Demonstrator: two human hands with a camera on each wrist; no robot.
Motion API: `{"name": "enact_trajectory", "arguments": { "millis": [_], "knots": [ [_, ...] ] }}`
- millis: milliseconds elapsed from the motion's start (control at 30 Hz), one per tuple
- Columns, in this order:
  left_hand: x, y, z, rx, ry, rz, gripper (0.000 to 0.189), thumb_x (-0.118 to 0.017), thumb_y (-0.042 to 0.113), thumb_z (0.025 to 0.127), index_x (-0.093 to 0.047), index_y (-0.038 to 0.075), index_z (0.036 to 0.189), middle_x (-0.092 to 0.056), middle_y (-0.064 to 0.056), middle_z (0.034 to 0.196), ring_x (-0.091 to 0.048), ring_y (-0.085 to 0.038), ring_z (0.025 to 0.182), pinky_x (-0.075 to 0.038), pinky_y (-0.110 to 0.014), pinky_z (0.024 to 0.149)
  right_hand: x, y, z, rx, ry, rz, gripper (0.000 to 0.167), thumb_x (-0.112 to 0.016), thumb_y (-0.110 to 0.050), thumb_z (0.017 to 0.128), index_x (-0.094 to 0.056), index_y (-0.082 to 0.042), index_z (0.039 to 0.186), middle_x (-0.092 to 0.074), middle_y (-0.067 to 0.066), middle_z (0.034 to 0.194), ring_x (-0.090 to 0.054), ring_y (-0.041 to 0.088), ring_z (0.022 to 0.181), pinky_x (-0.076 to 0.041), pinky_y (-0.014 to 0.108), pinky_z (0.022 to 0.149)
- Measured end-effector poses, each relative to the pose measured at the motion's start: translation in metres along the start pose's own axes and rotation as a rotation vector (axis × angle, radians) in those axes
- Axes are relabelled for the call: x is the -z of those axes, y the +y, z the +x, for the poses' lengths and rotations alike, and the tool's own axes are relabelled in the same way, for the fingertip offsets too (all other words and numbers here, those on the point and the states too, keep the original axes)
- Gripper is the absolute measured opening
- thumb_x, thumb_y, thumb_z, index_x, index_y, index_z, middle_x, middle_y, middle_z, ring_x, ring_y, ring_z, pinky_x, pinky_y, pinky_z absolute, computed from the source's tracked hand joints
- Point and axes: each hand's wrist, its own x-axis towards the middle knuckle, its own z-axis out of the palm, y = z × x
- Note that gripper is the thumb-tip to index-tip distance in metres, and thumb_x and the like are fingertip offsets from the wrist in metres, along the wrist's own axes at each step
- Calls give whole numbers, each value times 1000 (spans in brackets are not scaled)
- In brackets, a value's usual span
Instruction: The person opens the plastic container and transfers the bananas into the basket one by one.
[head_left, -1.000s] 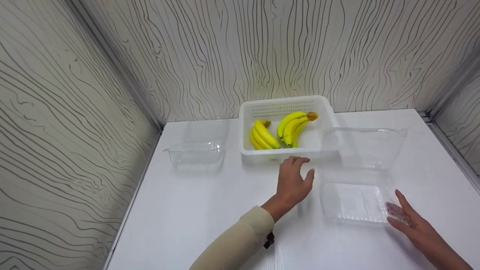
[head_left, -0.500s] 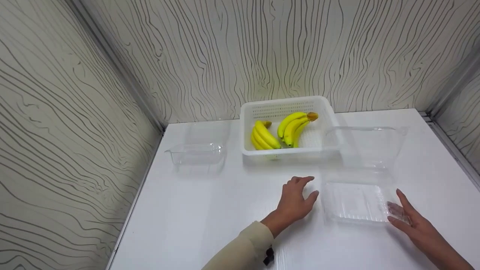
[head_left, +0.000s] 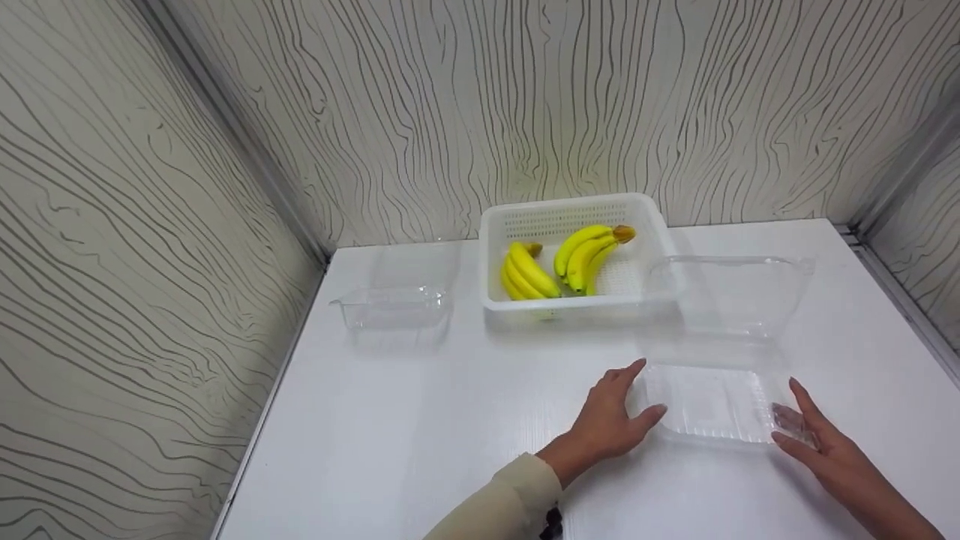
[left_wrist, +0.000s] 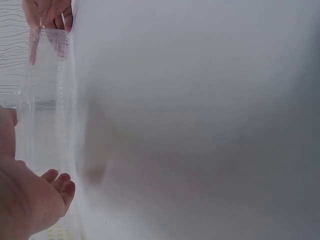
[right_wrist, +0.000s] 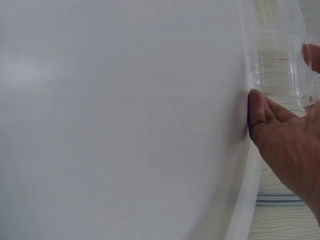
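Observation:
A clear plastic clamshell box (head_left: 712, 405) lies on the table at the right, its lid (head_left: 731, 296) raised at the far side. My right hand (head_left: 832, 454) holds the box's right end. Its thumb is over the near corner, and some fingers show through the plastic. My left hand (head_left: 607, 420) is at the left end, thumb and index finger spread beside the wall. In the left wrist view its fingertips (left_wrist: 65, 187) lie close to the box wall; contact is hard to tell. Nothing lies inside the box.
Behind the hands stands a white perforated basket (head_left: 577, 304) with two banana bunches, one at left (head_left: 526, 274), one at right (head_left: 589, 259). A second open clear box (head_left: 394, 307) sits at the left. Patterned walls (head_left: 555, 97) border the white table (head_left: 375, 420).
My left hand has moved from the basket's front edge toward me and rightward to the box's left end. The right hand stays at the box's right end.

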Motion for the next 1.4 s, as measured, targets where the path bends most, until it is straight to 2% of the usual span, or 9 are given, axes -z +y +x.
{"name": "enact_trajectory", "arguments": {
  "millis": [367, 633, 733, 833, 900, 1000, 1100, 1200, 1400],
  "knots": [
    [-12, 11, 4, 22, -9, -53, 69, -65, 44, 104, -37, 30, 166, -54, 8, 160, -50, -8, 150, -43, -29, 125, 0, 1, -1, 2, 3, -10, 94, -53, -35, 112, 24, -35, 166, 28, 21, 173, 28, 58, 155, 1, 92, 113],
    [-21, 21, 9, 97, -12, -84, 64, -63, 46, 105, -39, 36, 164, -52, 12, 162, -49, -8, 152, -42, -31, 126, 6, 1, 0, -67, 6, -73, 99, -54, -45, 111, 28, -35, 164, -7, 43, 170, 0, 71, 154, -10, 92, 112],
    [-23, 24, 13, 105, -7, -111, 63, -63, 46, 105, -40, 36, 163, -53, 12, 162, -49, -9, 152, -42, -32, 126, 10, 4, -3, -64, 13, -80, 98, -55, -45, 111, 28, -37, 164, -11, 42, 170, -39, 22, 161, -16, 90, 113],
    [-25, 26, 17, 99, -5, -119, 63, -64, 45, 105, -41, 36, 163, -53, 12, 162, -49, -9, 152, -43, -31, 125, 12, 6, -4, -57, 7, -71, 98, -54, -43, 112, 30, -39, 163, -10, 43, 170, -41, 21, 159, -20, 89, 113],
    [-25, 27, 19, 95, -13, -116, 65, -65, 44, 104, -40, 36, 163, -54, 12, 161, -50, -8, 151, -43, -30, 124, 13, 7, -4, -58, 12, -77, 98, -54, -44, 112, 30, -38, 162, -10, 43, 170, -34, 41, 161, -38, 70, 121],
    [-26, 31, 21, 95, -28, -108, 67, -68, 42, 103, -39, 38, 164, -54, 13, 160, -50, -7, 149, -44, -30, 124, 15, 9, -5, -61, 24, -72, 98, -54, -42, 112, 31, -38, 162, -9, 45, 169, -14, 70, 151, -57, 29, 107],
    [-27, 35, 23, 111, -43, -105, 68, -69, 43, 102, -39, 41, 163, -55, 14, 158, -51, -6, 148, -45, -30, 123, 18, 13, -9, -29, 27, -57, 97, -53, -38, 113, 30, -38, 163, -11, 47, 168, -48, 17, 153, -54, 9, 85],
    [-30, 39, 26, 126, -53, -106, 67, -70, 44, 102, -40, 43, 162, -56, 16, 157, -51, -5, 147, -45, -30, 123, 21, 19, -13, -1, 28, -31, 96, -53, -33, 114, 28, -37, 164, -12, 49, 166, -40, -32, 116, -55, 10, 85],
    [-36, 44, 31, 135, -74, -122, 66, -69, 45, 102, -39, 47, 161, -55, 18, 158, -50, -6, 149, -45, -31, 124, 25, 24, -17, 19, 54, -32, 95, -52, -30, 114, 28, -35, 165, -14, 52, 163, -29, -39, 104, -56, 13, 83]
  ]
}}
